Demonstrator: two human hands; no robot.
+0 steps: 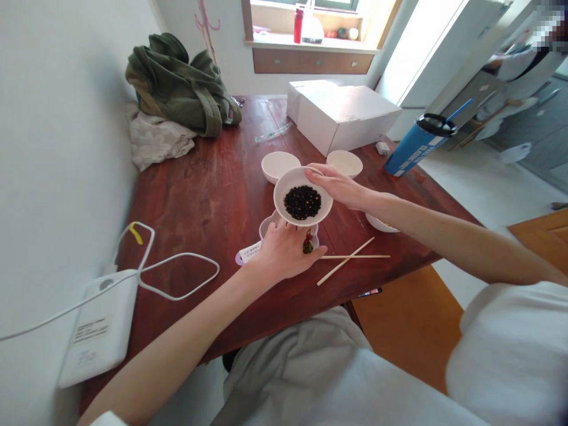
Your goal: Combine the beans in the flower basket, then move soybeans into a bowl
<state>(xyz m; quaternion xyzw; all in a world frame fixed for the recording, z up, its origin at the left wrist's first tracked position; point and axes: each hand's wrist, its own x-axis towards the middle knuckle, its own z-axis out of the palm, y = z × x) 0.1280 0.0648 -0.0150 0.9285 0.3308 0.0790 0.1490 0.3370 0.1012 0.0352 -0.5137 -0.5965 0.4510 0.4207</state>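
Black beans (302,202) in a bowl (279,192)
Right hand (333,182) pinches the bowl's far-right edge; left hand (286,251) is at its near side, grip unclear; keeping level should limit spills.

A room of a home, it seems a dining place, a reddish wooden table (213,201) with white bowls (326,206) and crossed chopsticks (352,257), a heap of green cloth (175,89) by the wall (66,118), drawers (302,61) under a window (331,4), grey cabinets (548,127) at the right.

The blue cup (413,147) bears the word "CLASSIC".
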